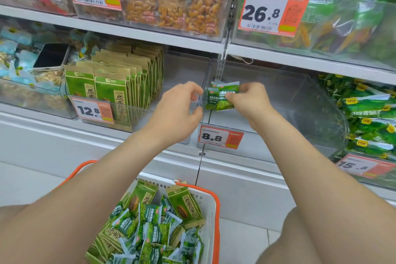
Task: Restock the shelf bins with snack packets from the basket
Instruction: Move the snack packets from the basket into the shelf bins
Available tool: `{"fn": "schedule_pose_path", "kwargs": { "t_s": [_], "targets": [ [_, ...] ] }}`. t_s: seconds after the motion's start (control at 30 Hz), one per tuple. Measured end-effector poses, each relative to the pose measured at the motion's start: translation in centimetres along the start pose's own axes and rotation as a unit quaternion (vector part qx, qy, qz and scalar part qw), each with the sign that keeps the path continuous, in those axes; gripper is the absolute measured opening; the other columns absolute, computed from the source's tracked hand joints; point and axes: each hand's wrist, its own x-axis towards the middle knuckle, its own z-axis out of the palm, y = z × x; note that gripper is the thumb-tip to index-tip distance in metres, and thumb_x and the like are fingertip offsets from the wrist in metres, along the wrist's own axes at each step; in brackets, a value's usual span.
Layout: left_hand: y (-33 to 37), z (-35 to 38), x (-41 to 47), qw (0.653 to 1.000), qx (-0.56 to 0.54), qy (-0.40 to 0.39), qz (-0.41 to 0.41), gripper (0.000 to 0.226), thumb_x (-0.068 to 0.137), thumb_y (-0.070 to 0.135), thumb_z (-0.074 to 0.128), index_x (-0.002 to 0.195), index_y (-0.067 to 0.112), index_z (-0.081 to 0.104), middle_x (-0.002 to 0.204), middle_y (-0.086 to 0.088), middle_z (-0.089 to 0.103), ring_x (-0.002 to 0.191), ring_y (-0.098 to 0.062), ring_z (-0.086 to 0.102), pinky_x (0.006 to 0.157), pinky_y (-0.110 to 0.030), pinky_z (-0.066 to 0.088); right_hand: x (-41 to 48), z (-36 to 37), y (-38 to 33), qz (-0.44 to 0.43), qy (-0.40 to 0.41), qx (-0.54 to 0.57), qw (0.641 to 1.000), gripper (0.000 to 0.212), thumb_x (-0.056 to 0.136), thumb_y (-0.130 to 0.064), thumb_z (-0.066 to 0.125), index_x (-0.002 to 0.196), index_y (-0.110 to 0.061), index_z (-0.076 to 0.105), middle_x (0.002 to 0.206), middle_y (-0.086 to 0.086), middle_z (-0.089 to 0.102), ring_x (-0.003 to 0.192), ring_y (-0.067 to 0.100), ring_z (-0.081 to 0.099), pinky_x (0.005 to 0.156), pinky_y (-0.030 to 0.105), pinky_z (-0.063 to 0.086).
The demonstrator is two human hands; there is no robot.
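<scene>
Packets go in by the handful here: the right hand (249,100) pinches a couple of small green packets (222,97) by their edge between thumb and curled fingers. It holds them inside the mouth of the clear bin (278,96), above its bare floor and close to its left wall. That bin carries the 8.8 price tag (220,136) and looks nearly bare, which is likely why these packets are brought to it.

The left hand (182,105) sits just beside, at the same wall, with its fingers curled. No packet shows in it. Whether it steadies the bin's edge or simply hangs there cannot be told.

The basket (216,210) stands directly below both arms, so each reach is short. It holds many more of the same small packets, mixed with larger seed packets.

The larger seed packets (111,85) already stand upright in rows in the neighbouring bin. A phone (52,55) lies on the stock further left. Restocking seems barely begun for this bin.
</scene>
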Motion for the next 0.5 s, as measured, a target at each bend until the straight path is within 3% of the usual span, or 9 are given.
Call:
{"fn": "schedule_pose_path", "kwargs": {
  "t_s": [0.1,0.2,0.37,0.43,0.5],
  "targets": [
    [-0.1,0.4,1.0,0.998,0.01,-0.047,-0.029,0.051,0.094,0.033,0.067,0.14,0.02,0.051,0.118,0.001,0.068,0.108,-0.028,0.065,0.098,-0.045,0.05,2.4,1.2,0.7,0.005,-0.007,-0.076,0.997,0.03,0.08,-0.029,0.087,0.078,-0.022,0.057,0.094,0.007,0.071,0.091,0.031,0.071,0.083,0.043,0.061],
    [-0.7,0.5,1.7,0.996,0.047,-0.067,-0.033,0.063,0.093,0.041,0.068,0.147,0.021,0.043,0.119,0.004,0.07,0.116,-0.032,0.061,0.1,-0.048,0.048,4.7,2.1,0.9,0.006,-0.051,-0.166,0.985,0.029,0.085,-0.029,0.084,0.091,-0.015,0.059,0.107,0.014,0.071,0.099,0.033,0.071,0.092,0.048,0.059],
    [-1.6,0.2,2.8,0.993,0.062,-0.09,-0.033,0.06,0.087,0.048,0.07,0.14,0.026,0.055,0.108,0.012,0.073,0.118,-0.026,0.055,0.101,-0.04,0.046,7.4,3.9,1.2,0.021,-0.093,-0.213,0.973,0.02,0.084,-0.019,0.082,0.097,-0.015,0.068,0.108,0.014,0.074,0.102,0.033,0.073,0.09,0.045,0.061],
    [-1.9,0.1,3.1,0.994,0.056,-0.09,-0.028,0.058,0.086,0.049,0.07,0.138,0.027,0.056,0.104,0.013,0.074,0.115,-0.023,0.055,0.1,-0.038,0.046,8.3,4.6,1.3,0.021,-0.088,-0.275,0.957,0.033,0.085,-0.016,0.081,0.116,-0.014,0.07,0.119,0.011,0.072,0.109,0.029,0.071,0.094,0.039,0.06],
    [-2.2,0.2,3.2,0.995,0.052,-0.086,-0.022,0.058,0.086,0.05,0.07,0.138,0.028,0.056,0.104,0.013,0.074,0.11,-0.019,0.054,0.099,-0.037,0.046,8.4,5.0,0.9,0.017,-0.064,-0.347,0.936,0.04,0.085,-0.016,0.08,0.123,-0.014,0.07,0.119,0.006,0.071,0.108,0.026,0.07,0.084,0.029,0.058]
  ]
}}
